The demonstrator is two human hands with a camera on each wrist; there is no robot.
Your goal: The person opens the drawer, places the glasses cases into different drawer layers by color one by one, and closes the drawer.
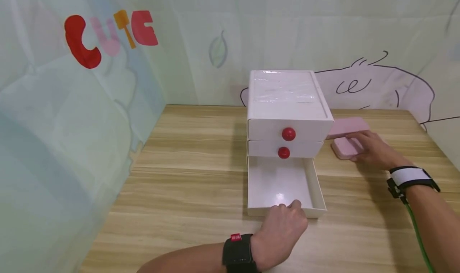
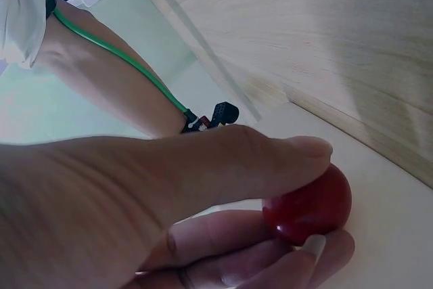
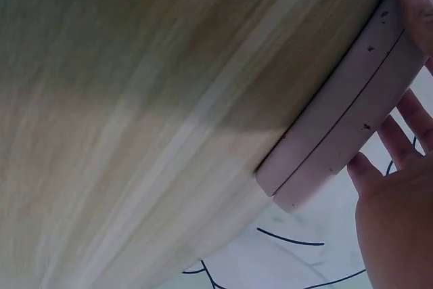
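Note:
A white drawer unit (image 1: 290,95) stands on the wooden table, its bottom drawer (image 1: 278,181) pulled out with only bare white floor showing inside. At that drawer's front my left hand (image 1: 282,233) pinches a red knob (image 2: 314,204) between thumb and fingers; in the head view the hand hides this knob. My right hand (image 1: 375,149) grips a small, rounded pink case (image 1: 345,148) to the right of the unit. In the right wrist view the pink case (image 3: 331,99) shows a seam along its side and several dark chips, and it lies close against the tabletop.
A larger flat pink box (image 1: 348,126) lies just behind the case, beside the drawer unit. Two upper drawers with red knobs (image 1: 288,134) are pushed in. Printed cloth (image 1: 201,45) hangs behind the table and on the left. A green cable (image 1: 418,233) runs from the right wrist strap.

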